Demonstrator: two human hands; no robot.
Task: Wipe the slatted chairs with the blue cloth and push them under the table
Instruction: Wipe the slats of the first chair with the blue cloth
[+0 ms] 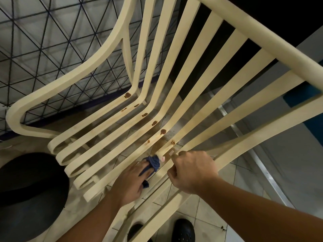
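A cream slatted plastic chair [176, 79] fills the view, seen from above and behind its seat. Brown rust-like stains [163, 131] dot the bend where seat meets back. My left hand [130, 184] holds a bunched blue cloth [153, 163] and presses it onto a seat slat near the front. My right hand [190, 170] grips a neighbouring slat just to the right of the cloth, fingers curled round it.
A dark round object [29, 194] lies at the lower left on the tiled floor [206, 215]. A black grid fence [52, 41] stands behind the chair's left armrest. Black shoes [183, 231] show at the bottom. A metal floor strip [258, 163] runs at the right.
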